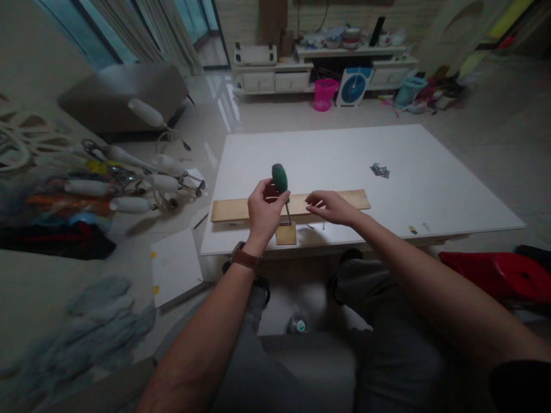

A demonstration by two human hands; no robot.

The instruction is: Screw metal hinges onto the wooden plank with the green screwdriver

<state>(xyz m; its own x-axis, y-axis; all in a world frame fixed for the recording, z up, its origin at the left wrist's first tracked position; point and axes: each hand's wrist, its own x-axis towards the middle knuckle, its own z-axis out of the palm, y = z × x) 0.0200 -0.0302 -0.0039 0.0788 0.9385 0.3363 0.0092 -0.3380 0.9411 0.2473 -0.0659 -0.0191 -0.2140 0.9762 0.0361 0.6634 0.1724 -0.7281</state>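
Note:
My left hand [264,207] is closed around a screwdriver with a green handle [280,179]. Its shaft slants down to a small square wooden block [286,235] at the front edge of the white tabletop; whether the tip touches the block or a dark piece on it, I cannot tell. A long, flat wooden plank [229,210] lies behind the block, passing behind both hands. Over the plank, my right hand [330,207] is held with fingers loosely bent and apart, with nothing visible in them. One small screw [323,225] stands in front of the plank, below that hand.
A pile of metal hardware [380,170] lies on the right part of the white tabletop [310,155]. A small yellow-and-black item [413,229] sits near its front edge. A white panel [176,267] is at left, a red stool [495,275] at right, a clear container [297,323] between my feet.

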